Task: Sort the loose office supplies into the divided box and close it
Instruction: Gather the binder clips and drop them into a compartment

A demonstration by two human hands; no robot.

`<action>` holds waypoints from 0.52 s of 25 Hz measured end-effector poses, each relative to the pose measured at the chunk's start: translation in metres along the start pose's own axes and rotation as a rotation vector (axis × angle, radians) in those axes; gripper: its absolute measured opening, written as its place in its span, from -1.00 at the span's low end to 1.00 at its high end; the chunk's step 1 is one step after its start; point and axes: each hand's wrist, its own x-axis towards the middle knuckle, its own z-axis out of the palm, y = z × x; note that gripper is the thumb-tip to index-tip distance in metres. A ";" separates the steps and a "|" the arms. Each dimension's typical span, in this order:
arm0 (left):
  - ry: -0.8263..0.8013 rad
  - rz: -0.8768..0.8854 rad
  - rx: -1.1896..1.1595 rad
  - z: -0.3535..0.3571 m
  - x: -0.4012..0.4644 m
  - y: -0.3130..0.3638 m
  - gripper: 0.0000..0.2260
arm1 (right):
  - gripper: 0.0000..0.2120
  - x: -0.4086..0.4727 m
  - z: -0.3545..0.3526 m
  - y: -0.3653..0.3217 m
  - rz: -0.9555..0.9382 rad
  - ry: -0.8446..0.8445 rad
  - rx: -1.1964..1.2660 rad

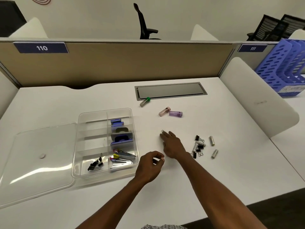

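On the white desk [214, 171] the clear divided box [105, 142] sits at about 9 o'clock from the hands, uncovered, with its clear lid [38, 162] lying flat just beside it at 9 o'clock. The box has 2 columns of compartments. In the right column, the compartment at 12 o'clock is bare, the next holds small blue staple boxes [116, 123], then a purple and grey tape dispenser [121, 138], and the one at 6 o'clock holds metal clips with coloured ends [121, 157]. In the left column only the compartment at 6 o'clock is filled, with black binder clips [95, 164].

The left hand [149, 166] hovers just beside the box's 3 o'clock corner, thumb and forefinger curled together in a pinch; whether anything small lies between them I cannot tell. The right hand [171, 145] rests flat on the desk, fingers straight and apart, fingertips touching a silver paper clip [162, 131].

At 3 o'clock from the right hand lie loose black binder clips [198, 147] mixed with 1 battery, and 2 more batteries [212, 140] a little apart. At 12 o'clock lie 3 small tubes: green-capped [145, 101], pink [164, 111] and purple [175, 113], the last 2 touching.
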 end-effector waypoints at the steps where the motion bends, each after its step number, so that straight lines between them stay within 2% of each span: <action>1: 0.001 0.004 0.007 0.000 0.001 -0.001 -0.87 | -0.51 -0.004 0.005 0.001 -0.012 0.021 0.011; 3: 0.001 0.013 0.019 0.001 0.004 -0.005 -0.85 | -0.59 -0.019 0.013 -0.001 -0.027 0.135 0.158; 5: -0.002 0.012 0.024 0.003 0.005 -0.008 -0.84 | -0.68 -0.043 0.020 -0.003 0.039 0.352 0.378; 8: -0.010 -0.005 0.025 0.008 0.006 -0.011 -0.84 | -0.76 -0.078 0.023 0.011 0.407 0.711 0.555; 10: -0.022 0.000 0.030 0.013 0.007 -0.013 -0.83 | -0.76 -0.093 0.028 0.032 0.575 0.761 0.499; 13: -0.043 0.027 0.032 0.022 0.011 -0.014 -0.80 | -0.73 -0.105 0.036 0.045 0.569 0.624 0.452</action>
